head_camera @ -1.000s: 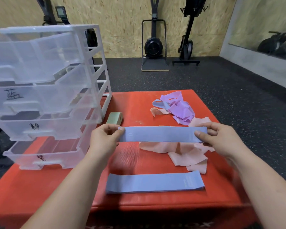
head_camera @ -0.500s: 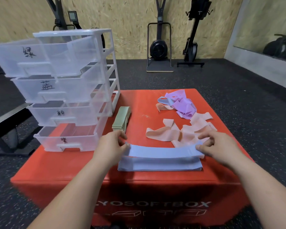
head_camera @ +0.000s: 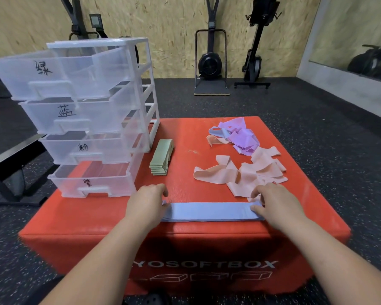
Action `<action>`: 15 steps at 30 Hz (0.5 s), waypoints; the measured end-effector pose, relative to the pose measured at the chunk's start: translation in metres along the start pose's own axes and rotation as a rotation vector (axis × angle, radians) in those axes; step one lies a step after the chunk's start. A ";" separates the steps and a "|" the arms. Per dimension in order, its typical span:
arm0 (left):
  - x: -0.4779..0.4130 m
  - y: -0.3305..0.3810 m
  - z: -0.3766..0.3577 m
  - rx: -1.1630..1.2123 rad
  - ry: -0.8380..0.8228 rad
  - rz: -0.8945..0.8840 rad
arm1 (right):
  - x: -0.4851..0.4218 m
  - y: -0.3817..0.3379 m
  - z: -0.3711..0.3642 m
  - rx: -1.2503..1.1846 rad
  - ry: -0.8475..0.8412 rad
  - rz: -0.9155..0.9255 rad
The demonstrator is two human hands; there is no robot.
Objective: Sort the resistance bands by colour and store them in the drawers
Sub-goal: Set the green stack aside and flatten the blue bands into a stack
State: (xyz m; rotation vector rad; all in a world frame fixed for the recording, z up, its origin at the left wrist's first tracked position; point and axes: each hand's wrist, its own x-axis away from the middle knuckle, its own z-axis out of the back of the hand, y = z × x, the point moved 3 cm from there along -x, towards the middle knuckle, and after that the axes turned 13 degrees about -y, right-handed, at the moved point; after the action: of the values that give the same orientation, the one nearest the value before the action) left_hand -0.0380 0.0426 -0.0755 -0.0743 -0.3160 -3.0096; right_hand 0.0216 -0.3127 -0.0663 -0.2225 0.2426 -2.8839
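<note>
Two blue bands [head_camera: 210, 211] lie stacked flat near the front edge of the red soft box [head_camera: 185, 133]. My left hand [head_camera: 149, 202] presses on their left end and my right hand [head_camera: 273, 203] pinches their right end. A neat stack of green bands [head_camera: 161, 160] lies beside the clear drawer unit [head_camera: 90, 119], whose several drawers are pulled out and labelled. Loose pink bands [head_camera: 244, 172] sprawl behind my right hand. Further back is a purple heap [head_camera: 242, 137] with one more blue band [head_camera: 217, 132] in it.
The drawer unit stands on the box's left part and overhangs it. A black bench [head_camera: 11, 155] is on the floor to the left. Exercise machines [head_camera: 210, 62] stand along the wooden back wall. A mirror [head_camera: 361, 40] is on the right.
My hands lowered the held blue band onto the other blue band at the box's front edge and lined them up. The camera pulled back and tilted, showing more of the drawers.
</note>
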 end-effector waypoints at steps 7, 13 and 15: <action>-0.001 -0.002 0.010 0.119 0.024 -0.091 | 0.001 -0.004 0.009 -0.032 0.056 0.089; 0.011 0.026 0.009 0.029 -0.201 -0.380 | 0.001 -0.023 0.002 -0.060 -0.151 0.390; 0.011 0.030 0.003 -0.032 -0.238 -0.395 | -0.003 -0.025 -0.006 0.003 -0.206 0.400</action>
State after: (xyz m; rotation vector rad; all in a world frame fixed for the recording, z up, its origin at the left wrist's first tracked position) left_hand -0.0452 0.0128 -0.0655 -0.4234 -0.3383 -3.4019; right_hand 0.0179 -0.2872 -0.0676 -0.4158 0.2159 -2.4451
